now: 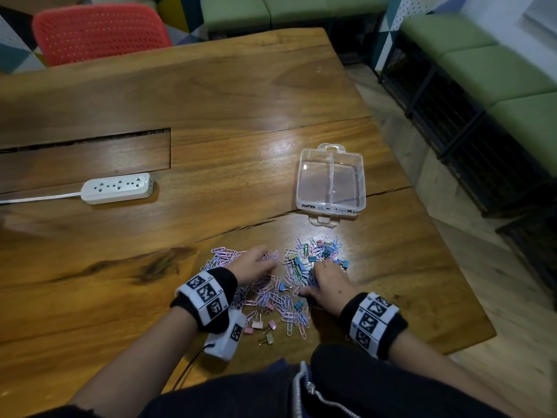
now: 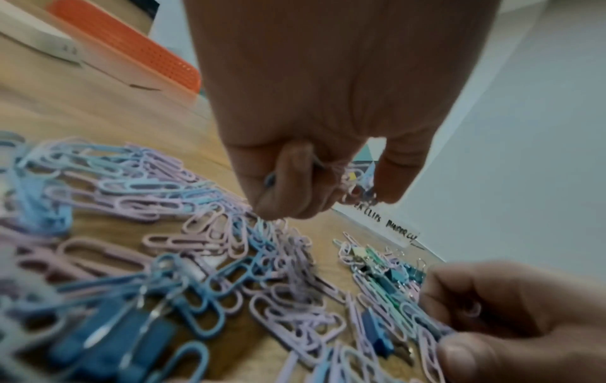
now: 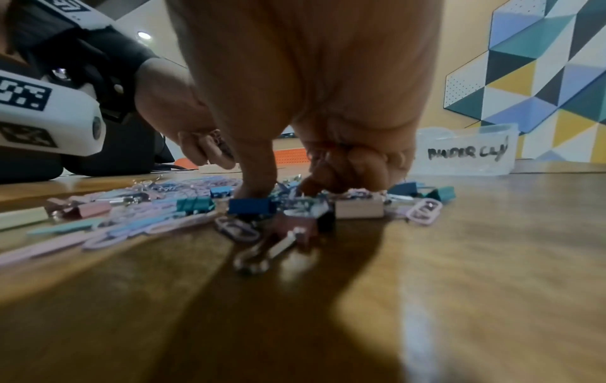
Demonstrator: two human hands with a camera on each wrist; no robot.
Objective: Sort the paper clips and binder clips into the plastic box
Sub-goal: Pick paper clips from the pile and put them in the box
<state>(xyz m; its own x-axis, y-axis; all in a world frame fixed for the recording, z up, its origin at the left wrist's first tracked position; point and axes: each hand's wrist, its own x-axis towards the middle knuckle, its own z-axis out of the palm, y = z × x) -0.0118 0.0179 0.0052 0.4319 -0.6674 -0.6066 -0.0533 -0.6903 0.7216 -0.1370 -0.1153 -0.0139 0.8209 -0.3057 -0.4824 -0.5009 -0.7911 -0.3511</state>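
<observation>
A mixed pile of pastel paper clips and small binder clips lies on the wooden table near its front edge. Beyond it stands the clear two-compartment plastic box, open, with handwritten labels on its near wall. My left hand is down on the left of the pile, its fingers curled round a bunch of paper clips. On the right side my right hand has its thumb pressed into the clips and its curled fingers pinching some paper clips.
A white power strip with its cord lies at the left, beside a long recess in the tabletop. A red chair stands at the far side. The table's right edge drops to the floor, with green benches beyond.
</observation>
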